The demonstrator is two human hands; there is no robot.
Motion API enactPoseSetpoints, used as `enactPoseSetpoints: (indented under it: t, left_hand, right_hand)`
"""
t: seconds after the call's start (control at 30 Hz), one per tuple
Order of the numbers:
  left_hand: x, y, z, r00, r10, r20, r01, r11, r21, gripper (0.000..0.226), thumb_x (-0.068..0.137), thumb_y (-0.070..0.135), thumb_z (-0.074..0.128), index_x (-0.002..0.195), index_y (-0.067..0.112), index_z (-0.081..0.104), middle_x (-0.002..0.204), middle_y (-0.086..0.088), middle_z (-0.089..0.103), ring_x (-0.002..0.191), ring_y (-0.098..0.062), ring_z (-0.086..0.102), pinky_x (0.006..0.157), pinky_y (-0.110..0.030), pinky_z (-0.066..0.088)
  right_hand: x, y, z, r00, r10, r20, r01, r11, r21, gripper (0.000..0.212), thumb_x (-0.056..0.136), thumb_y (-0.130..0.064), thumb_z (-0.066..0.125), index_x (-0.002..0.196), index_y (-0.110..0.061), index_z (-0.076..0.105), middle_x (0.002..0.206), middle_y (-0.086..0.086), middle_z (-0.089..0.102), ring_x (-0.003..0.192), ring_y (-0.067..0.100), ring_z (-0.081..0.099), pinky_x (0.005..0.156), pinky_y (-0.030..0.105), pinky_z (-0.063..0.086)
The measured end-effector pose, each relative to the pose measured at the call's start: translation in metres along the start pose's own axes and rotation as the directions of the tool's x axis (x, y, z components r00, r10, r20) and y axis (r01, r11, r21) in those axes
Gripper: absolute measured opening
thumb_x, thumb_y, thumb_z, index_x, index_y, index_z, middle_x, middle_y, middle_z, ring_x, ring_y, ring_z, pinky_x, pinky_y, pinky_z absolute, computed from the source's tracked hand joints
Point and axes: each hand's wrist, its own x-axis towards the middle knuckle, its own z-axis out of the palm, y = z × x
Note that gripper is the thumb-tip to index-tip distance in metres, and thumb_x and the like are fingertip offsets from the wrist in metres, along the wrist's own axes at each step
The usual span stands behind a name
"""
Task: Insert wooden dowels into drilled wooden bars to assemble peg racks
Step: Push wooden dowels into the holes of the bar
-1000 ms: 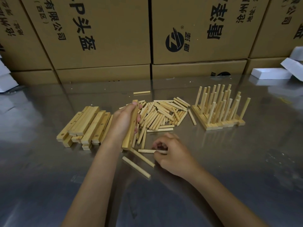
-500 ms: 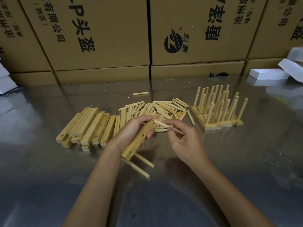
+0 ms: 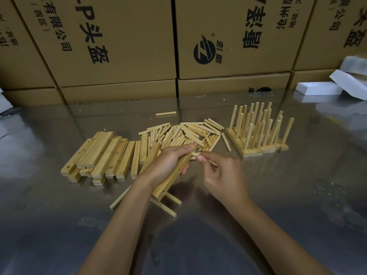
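Observation:
My left hand [image 3: 166, 163] grips a drilled wooden bar [image 3: 172, 177], held tilted above the table. Two dowels [image 3: 167, 207] stick out of the bar's lower end toward the table. My right hand [image 3: 222, 175] pinches a single dowel [image 3: 210, 161], its tip at the bar's upper part close to my left fingers. A pile of loose dowels [image 3: 184, 135] lies just behind my hands. Bare drilled bars [image 3: 103, 155] are stacked to the left. Finished peg racks [image 3: 260, 132] stand at the right.
The shiny metal table [image 3: 297, 195] reflects the cardboard boxes [image 3: 228, 46] walling the back. One stray dowel [image 3: 166, 113] lies behind the pile, another [image 3: 120, 197] near my left forearm. White foam blocks [image 3: 317, 88] sit at the far right.
My right hand picked a dowel off the table and brought it up to the bar. My left hand tipped the bar over and lowered it slightly toward me.

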Motion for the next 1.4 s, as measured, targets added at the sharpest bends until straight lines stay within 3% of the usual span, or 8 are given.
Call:
enactPoseSetpoints:
  t: [0.2, 0.4, 0.5, 0.63, 0.73, 0.93, 1.1, 1.4]
  left_hand:
    - [0.000, 0.002, 0.002, 1.000, -0.010, -0.021, 0.010, 0.999, 0.035, 0.032, 0.105, 0.038, 0.041, 0.131, 0.038, 0.060, 0.060, 0.001, 0.056, 0.049, -0.006, 0.053, 0.051, -0.024, 0.042]
    - [-0.002, 0.006, -0.010, 0.996, -0.085, 0.033, 0.090, 0.959, -0.268, 0.034, 0.106, 0.034, 0.041, 0.119, 0.017, 0.067, 0.060, -0.001, 0.053, 0.042, -0.011, 0.045, 0.038, -0.021, 0.038]
    - [0.000, 0.005, -0.018, 0.996, -0.078, -0.040, 0.056, 0.918, -0.392, 0.035, 0.106, 0.032, 0.040, 0.113, 0.007, 0.062, 0.060, 0.000, 0.051, 0.041, -0.011, 0.043, 0.036, -0.020, 0.037]
    - [-0.001, 0.003, -0.032, 0.987, -0.096, -0.125, 0.007, 0.819, -0.573, 0.045, 0.104, 0.031, 0.038, 0.125, -0.002, 0.061, 0.060, -0.002, 0.049, 0.040, -0.010, 0.040, 0.032, -0.019, 0.034]
    - [-0.001, 0.002, -0.038, 0.983, -0.121, -0.141, 0.005, 0.775, -0.632, 0.044, 0.103, 0.031, 0.038, 0.119, -0.002, 0.062, 0.059, -0.003, 0.049, 0.038, -0.009, 0.039, 0.031, -0.018, 0.032]
    - [0.002, -0.001, -0.036, 0.980, -0.104, -0.171, -0.023, 0.790, -0.613, 0.042, 0.103, 0.032, 0.039, 0.117, 0.002, 0.065, 0.058, -0.001, 0.049, 0.039, -0.011, 0.040, 0.032, -0.019, 0.033]
    - [0.003, 0.000, -0.029, 0.960, -0.150, -0.235, 0.011, 0.863, -0.505, 0.043, 0.102, 0.037, 0.044, 0.116, 0.003, 0.067, 0.054, -0.001, 0.052, 0.037, -0.012, 0.043, 0.034, -0.018, 0.036]
    - [0.014, 0.005, -0.010, 0.865, -0.236, -0.442, 0.133, 0.958, -0.253, 0.038, 0.097, 0.045, 0.055, 0.096, 0.009, 0.067, 0.054, -0.004, 0.058, 0.032, -0.014, 0.050, 0.039, -0.021, 0.040]
  right_hand:
    - [0.008, -0.002, -0.004, 0.984, 0.175, 0.042, -0.179, 0.977, 0.116, 0.016, 0.090, -0.026, 0.072, 0.106, -0.025, 0.068, 0.077, -0.006, 0.072, 0.066, 0.002, 0.062, 0.059, 0.020, 0.045]
    - [0.020, -0.018, -0.019, 0.897, 0.354, 0.264, -0.438, 0.643, 0.627, 0.037, 0.083, -0.009, 0.076, 0.108, -0.016, 0.050, 0.087, 0.006, 0.077, 0.063, 0.024, 0.069, 0.053, 0.029, 0.053]
    - [0.008, -0.022, -0.006, 0.883, 0.294, 0.366, -0.439, 0.791, 0.425, 0.024, 0.084, -0.018, 0.077, 0.100, -0.013, 0.059, 0.083, 0.003, 0.071, 0.069, 0.013, 0.061, 0.065, 0.029, 0.050]
    - [-0.015, -0.022, 0.019, 0.837, -0.038, 0.547, 0.113, 0.988, -0.104, 0.030, 0.080, -0.056, 0.068, 0.096, -0.030, 0.068, 0.092, -0.012, 0.054, 0.092, 0.003, 0.047, 0.077, 0.026, 0.044]
    - [-0.012, -0.021, 0.024, 0.854, -0.118, 0.507, 0.220, 0.965, -0.146, 0.018, 0.086, -0.046, 0.063, 0.095, -0.032, 0.069, 0.092, -0.014, 0.051, 0.096, 0.003, 0.043, 0.078, 0.027, 0.041]
    - [-0.002, -0.013, 0.008, 0.965, -0.039, 0.260, 0.010, 0.994, 0.112, 0.015, 0.092, -0.016, 0.057, 0.097, -0.030, 0.057, 0.076, -0.011, 0.059, 0.062, 0.013, 0.053, 0.054, 0.032, 0.040]
    - [0.004, -0.021, 0.002, 0.989, -0.129, 0.071, 0.108, 0.963, 0.248, 0.027, 0.095, -0.003, 0.055, 0.112, -0.018, 0.071, 0.095, -0.011, 0.064, 0.086, 0.012, 0.060, 0.066, 0.019, 0.044]
    - [0.003, -0.022, 0.001, 0.985, -0.153, 0.084, 0.135, 0.973, 0.190, 0.024, 0.090, -0.001, 0.066, 0.107, -0.014, 0.075, 0.086, -0.016, 0.058, 0.071, 0.003, 0.052, 0.063, 0.008, 0.034]
